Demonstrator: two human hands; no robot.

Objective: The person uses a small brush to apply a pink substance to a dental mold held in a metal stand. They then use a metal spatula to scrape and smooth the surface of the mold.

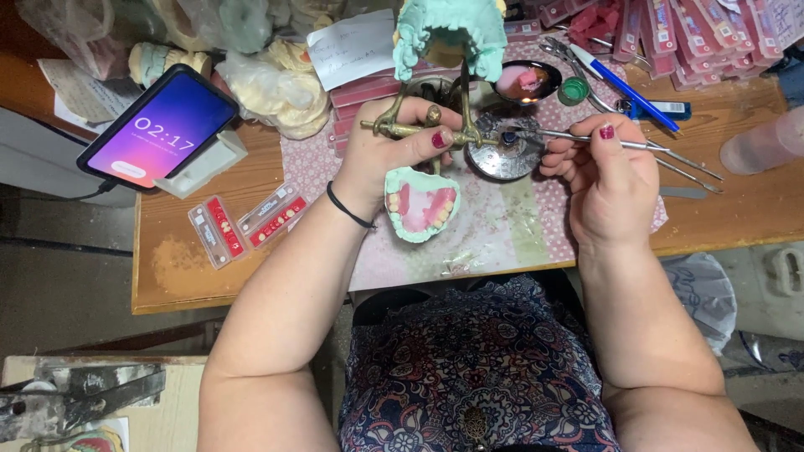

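Phone (159, 127) on a white stand sits far left of the left hand (394, 155), screen lit purple. Two small tooth cards (243, 224) with red strips lie on the wooden surface (180, 268), left of and below that hand's wrist. Left hand grip is closed around the brass articulator (423, 125), fingers wrapped over its frame, thumb on the crossbar. Lower green cast (421, 203) with pink wax and set teeth sits just below the grip, touching the heel of the hand. Upper green cast (450, 33) stands tilted up above the grip, on the opened top arm of the articulator. Pale plaster casts (276, 88) heaped up and left of the grip. Round metal dish (505, 151) lies between the two hands, just right of the left grip. Right hand (607, 180) grip is closed on a thin metal instrument (636, 145), pinched between thumb and fingers; its tip points left to the dish, handle runs out right of the hand. Spoon with pink wax (526, 79) above the dish. Blue pen (624, 84) up and right of the right grip. Patterned mat (502, 226) lies under both hands.
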